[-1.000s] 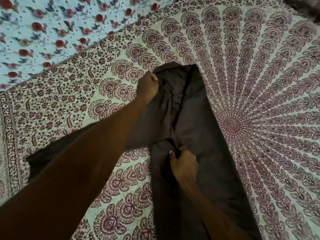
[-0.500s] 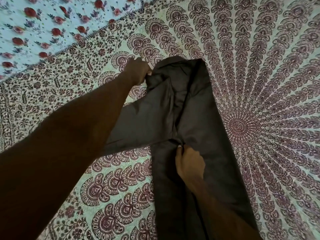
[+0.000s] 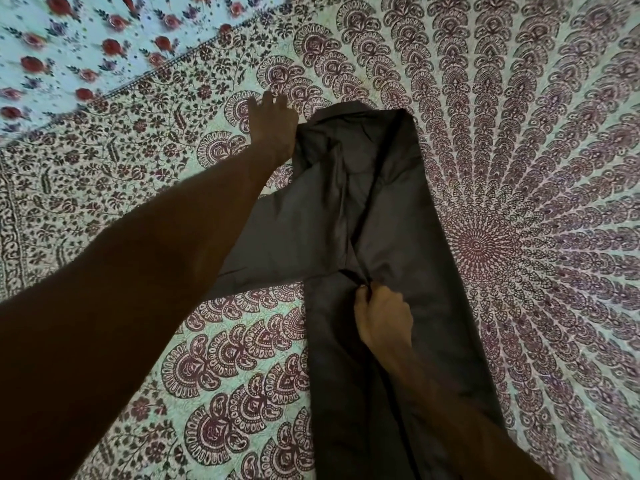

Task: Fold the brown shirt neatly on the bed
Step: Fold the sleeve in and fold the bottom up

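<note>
At centre of view, brown shirt lies on the bed as a long narrow strip running 12 to 6 o'clock; 1 panel spreads off toward 8 o'clock. Pose: left arm fully extended, entering from 8 o'clock. Its left hand lies palm down at the shirt's 11 o'clock corner, fingers straight and slightly spread on the printed bed cover, heel of hand touching the cloth edge. Thumb hidden: cannot tell whether it holds cloth. Mid-shirt, right hand, wrist entering from 5 o'clock, fingers curled, pinching a small fold. Toward 10 o'clock, a floral sheet.
</note>
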